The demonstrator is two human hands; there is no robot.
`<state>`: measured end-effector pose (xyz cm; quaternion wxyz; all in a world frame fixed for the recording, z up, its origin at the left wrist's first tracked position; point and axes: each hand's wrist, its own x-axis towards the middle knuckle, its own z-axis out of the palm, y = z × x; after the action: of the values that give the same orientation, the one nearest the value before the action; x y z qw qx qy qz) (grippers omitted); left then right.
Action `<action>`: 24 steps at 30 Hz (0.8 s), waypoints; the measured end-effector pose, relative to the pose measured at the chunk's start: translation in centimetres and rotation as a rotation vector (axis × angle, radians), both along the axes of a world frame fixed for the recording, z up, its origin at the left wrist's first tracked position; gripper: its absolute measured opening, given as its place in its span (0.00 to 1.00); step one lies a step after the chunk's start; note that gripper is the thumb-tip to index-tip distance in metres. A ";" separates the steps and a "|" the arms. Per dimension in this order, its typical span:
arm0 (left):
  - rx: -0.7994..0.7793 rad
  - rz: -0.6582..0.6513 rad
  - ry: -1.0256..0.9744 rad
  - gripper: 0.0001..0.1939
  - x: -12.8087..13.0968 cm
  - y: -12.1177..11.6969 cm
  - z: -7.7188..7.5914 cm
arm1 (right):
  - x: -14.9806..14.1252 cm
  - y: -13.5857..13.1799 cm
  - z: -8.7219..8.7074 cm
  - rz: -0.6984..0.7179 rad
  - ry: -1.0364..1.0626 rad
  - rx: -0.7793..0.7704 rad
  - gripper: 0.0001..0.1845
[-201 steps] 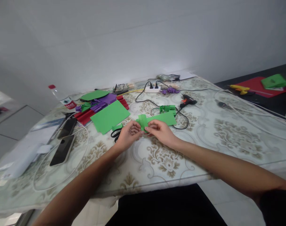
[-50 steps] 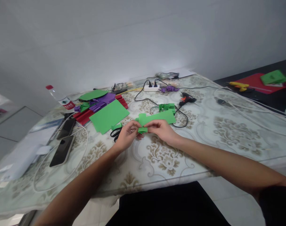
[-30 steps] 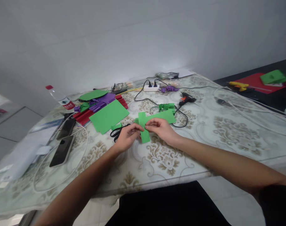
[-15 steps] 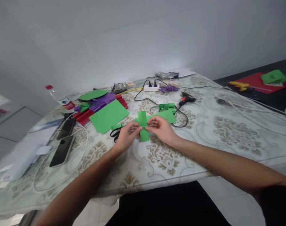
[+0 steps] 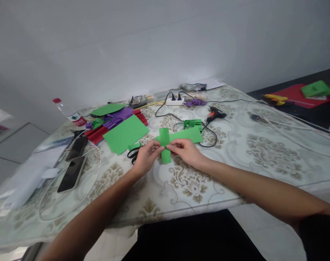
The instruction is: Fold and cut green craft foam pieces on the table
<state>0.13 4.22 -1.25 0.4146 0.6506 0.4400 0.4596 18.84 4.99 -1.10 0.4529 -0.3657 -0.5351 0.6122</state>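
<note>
Pinches the short green strip (image 5: pixel 164 137) at mid-length over the tablecloth (image 5: pixel 154 188), with the left hand (image 5: pixel 148 152) narrowed on one edge and the right hand (image 5: pixel 187 150) narrowed on the other. Holds both thumbs close together, presumably to control the middle while leaving both ends free and in sight. Has the long green strip (image 5: pixel 188 135) just behind and to the right; does not show clearly whether touching or apart. Has the black-handled scissors (image 5: pixel 133 157) just beside the left hand, seemingly for short reach. Places the green sheets (image 5: pixel 126 133) farther left and the black glue gun (image 5: pixel 217 114) farther right, likely to spare the working area between.
</note>
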 end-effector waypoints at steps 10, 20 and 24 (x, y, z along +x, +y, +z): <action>0.007 -0.020 -0.008 0.15 0.1 -0.1 0.0 | -0.1 -0.1 -0.3 -0.069 -0.053 0.086 0.20; 0.047 -0.016 0.026 0.13 -0.1 -0.2 -0.4 | 0.0 -0.3 0.2 -0.049 -0.078 0.090 0.22; 0.062 -0.023 0.050 0.12 -0.2 -0.2 -0.5 | 0.0 -0.2 0.1 -0.051 -0.090 0.124 0.22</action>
<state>-0.06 3.98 -1.74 0.3885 0.6795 0.4280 0.4518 18.84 4.74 -1.05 0.4657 -0.3775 -0.5824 0.5490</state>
